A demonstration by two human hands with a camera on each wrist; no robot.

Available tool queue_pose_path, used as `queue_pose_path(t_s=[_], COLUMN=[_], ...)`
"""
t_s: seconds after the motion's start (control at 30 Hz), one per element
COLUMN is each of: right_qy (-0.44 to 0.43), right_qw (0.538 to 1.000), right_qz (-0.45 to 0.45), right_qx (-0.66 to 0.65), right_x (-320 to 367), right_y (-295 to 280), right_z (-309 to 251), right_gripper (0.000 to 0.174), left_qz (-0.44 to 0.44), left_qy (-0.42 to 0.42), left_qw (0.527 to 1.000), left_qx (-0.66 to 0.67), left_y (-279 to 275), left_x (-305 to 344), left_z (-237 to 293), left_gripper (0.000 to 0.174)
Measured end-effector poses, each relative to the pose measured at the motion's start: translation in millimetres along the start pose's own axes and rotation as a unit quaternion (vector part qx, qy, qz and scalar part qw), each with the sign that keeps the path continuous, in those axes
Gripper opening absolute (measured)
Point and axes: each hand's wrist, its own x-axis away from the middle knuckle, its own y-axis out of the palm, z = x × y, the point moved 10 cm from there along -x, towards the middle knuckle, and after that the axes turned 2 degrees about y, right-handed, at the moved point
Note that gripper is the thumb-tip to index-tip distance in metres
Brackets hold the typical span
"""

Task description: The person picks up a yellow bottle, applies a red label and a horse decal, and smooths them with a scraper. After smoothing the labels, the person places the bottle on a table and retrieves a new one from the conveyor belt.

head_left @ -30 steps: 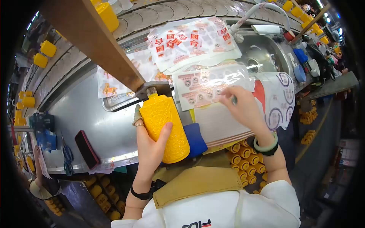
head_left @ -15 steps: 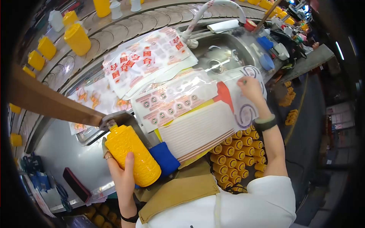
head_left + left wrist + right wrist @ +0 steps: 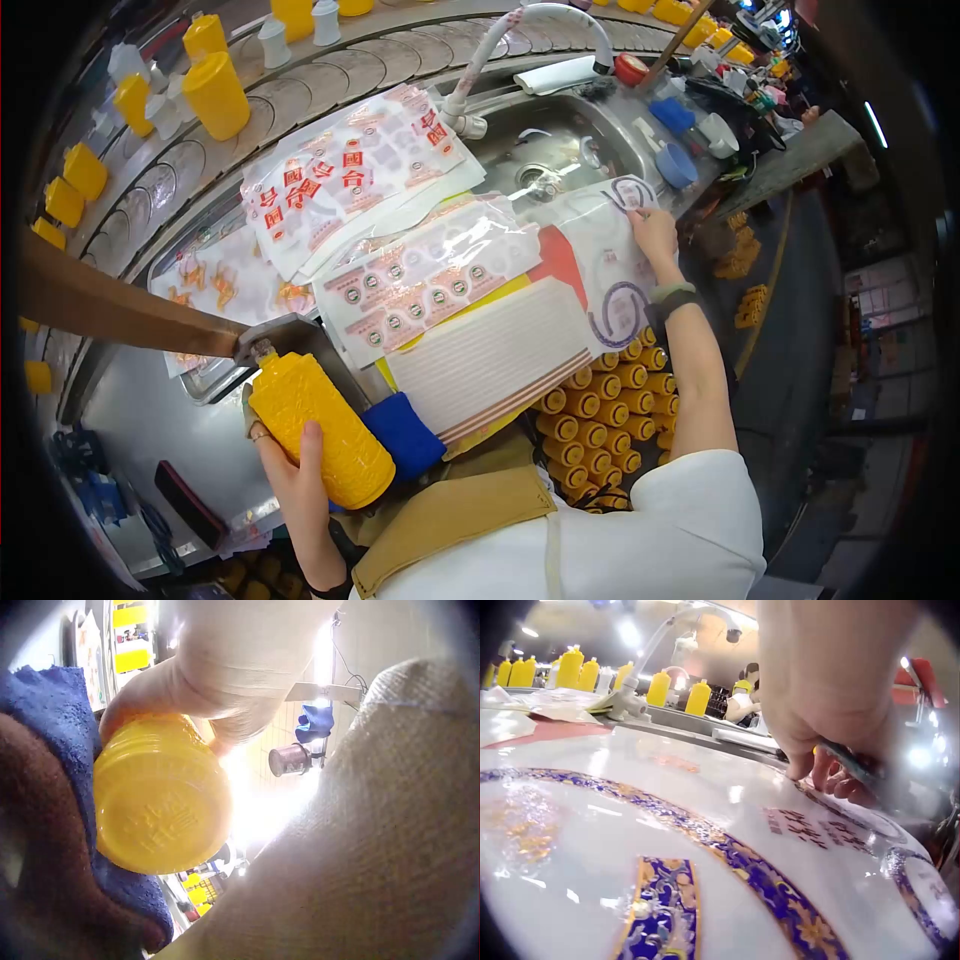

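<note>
My left hand (image 3: 300, 490) grips a yellow embossed bottle (image 3: 325, 430) from below and the side, thumb along its front. The bottle lies tilted, its neck at a dark bracket (image 3: 285, 340) on the end of a wooden beam (image 3: 130, 305). Its round base (image 3: 161, 817) faces the left wrist camera, beside a blue cloth (image 3: 402, 437). Over at the right, my right hand (image 3: 655, 238) pinches at the far edge of a glossy decal sheet (image 3: 600, 265) with purple-blue patterned bands. In the right wrist view its fingers (image 3: 821, 772) are curled down onto a band.
More printed decal sheets (image 3: 350, 175) overlap on the bench, near a ribbed white pad (image 3: 490, 355). Behind them are a steel sink (image 3: 560, 150) and a white faucet (image 3: 460, 105). A conveyor (image 3: 330, 110) carries yellow bottles. Several yellow bottles (image 3: 600, 410) stand below the bench edge.
My right hand has moved right, from above the middle sheets to the purple-banded sheet, and now reaches its far edge. The head view has turned right. My left hand still holds the bottle.
</note>
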Motion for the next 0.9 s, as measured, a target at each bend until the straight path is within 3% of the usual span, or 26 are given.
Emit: queue_pose_path(t_s=[0.37,0.43,0.47,0.6,0.67,0.77,0.83,0.9], right_qy=[0.104,0.009,0.010,-0.115,-0.190,-0.227,-0.277,-0.264], right_qw=[0.985,0.981,0.981,0.949,0.959,0.961,0.936,0.938], right_qz=[0.058,0.124,0.124,0.006,-0.062,-0.118,-0.203,-0.140], right_qx=[-0.123,-0.152,-0.152,-0.294,-0.200,-0.108,0.084,0.175], right_x=[-24,-24,-25,-33,-22,-13,-13,-9], right_y=[-16,-44,-49,-21,-2,46,112,124], right_z=[17,-22,-35,-119,-170,-212,-225,-231], right_gripper=[0.029,0.027,0.027,0.027,0.028,0.035,0.038,0.042], left_qz=[0.014,0.010,0.008,0.011,0.008,0.013,0.012,0.013], left_qy=[0.000,0.002,0.004,-0.003,0.007,0.009,0.008,0.008], left_qw=[0.999,1.000,1.000,1.000,1.000,1.000,1.000,1.000], left_qx=[-0.038,-0.028,-0.017,-0.026,-0.012,-0.018,-0.013,-0.008], left_y=[-5,-3,-2,-1,0,-4,-4,-6], left_x=[1,1,1,0,0,-1,-1,-1], left_z=[1,2,3,6,8,1,1,2], left_gripper=[0.061,0.061,0.061,0.060,0.061,0.062,0.063,0.065])
